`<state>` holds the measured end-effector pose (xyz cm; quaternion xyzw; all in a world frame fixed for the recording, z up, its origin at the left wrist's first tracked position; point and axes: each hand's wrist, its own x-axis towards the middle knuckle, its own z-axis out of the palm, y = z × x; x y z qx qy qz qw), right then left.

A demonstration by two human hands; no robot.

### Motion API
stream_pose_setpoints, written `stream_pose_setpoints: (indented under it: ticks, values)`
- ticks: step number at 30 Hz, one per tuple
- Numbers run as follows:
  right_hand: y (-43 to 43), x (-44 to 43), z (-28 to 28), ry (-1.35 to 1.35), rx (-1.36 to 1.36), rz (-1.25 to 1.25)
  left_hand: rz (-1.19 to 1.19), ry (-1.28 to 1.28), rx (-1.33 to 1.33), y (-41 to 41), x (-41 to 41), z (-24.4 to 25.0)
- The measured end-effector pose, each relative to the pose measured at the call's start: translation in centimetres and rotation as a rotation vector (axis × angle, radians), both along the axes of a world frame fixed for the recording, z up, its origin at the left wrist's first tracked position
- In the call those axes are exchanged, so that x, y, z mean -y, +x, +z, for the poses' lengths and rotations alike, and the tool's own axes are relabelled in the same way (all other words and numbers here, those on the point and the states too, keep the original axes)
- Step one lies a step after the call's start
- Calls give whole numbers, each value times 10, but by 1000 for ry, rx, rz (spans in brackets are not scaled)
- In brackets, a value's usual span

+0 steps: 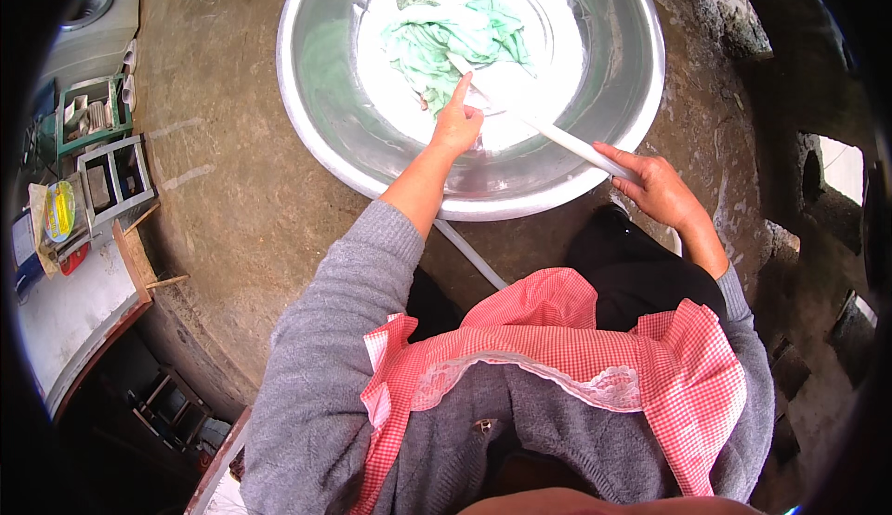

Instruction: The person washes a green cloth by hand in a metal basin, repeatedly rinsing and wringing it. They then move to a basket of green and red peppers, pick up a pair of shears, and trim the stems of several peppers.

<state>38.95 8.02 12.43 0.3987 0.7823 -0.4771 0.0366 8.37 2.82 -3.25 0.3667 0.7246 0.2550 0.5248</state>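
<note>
A large round metal basin (pixel 470 207) stands on the floor in front of me. Wet, crumpled light-green cloth (pixel 435 38) lies on its brightly lit bottom. My right hand (pixel 655 184) grips one end of a straight white tube (pixel 575 146) at the basin's near right rim. The tube slopes into the basin, and its far end reaches the cloth. Over the basin, my left hand (pixel 458 123) has its index finger stretched out beside the tube's far part. Its thumb is apart and I see nothing held in it; whether the fingertip touches the tube is unclear.
A pale hose (pixel 470 254) runs along the concrete floor (pixel 223 187) from under the basin toward my legs. At left are a green-framed crate (pixel 94 114), a grey metal frame (pixel 117 182) and a white-topped table (pixel 83 327). Perforated blockwork (pixel 829 201) borders the right side.
</note>
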Motion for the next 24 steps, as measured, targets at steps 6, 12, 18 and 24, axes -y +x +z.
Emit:
stream_pose_setpoints:
  ticks: [6,12,18,24]
  values:
    - [2,0,-4,19,-19,4,11,-15,21,0,0,0]
    - [1,-1,-2,1,-2,5,1,-28,19,0,0,2]
    - [1,-2,-2,3,-10,12,12,-45,32,0,-1,3]
    - [1,-2,-3,10,-15,14,20,-54,48,0,-1,7]
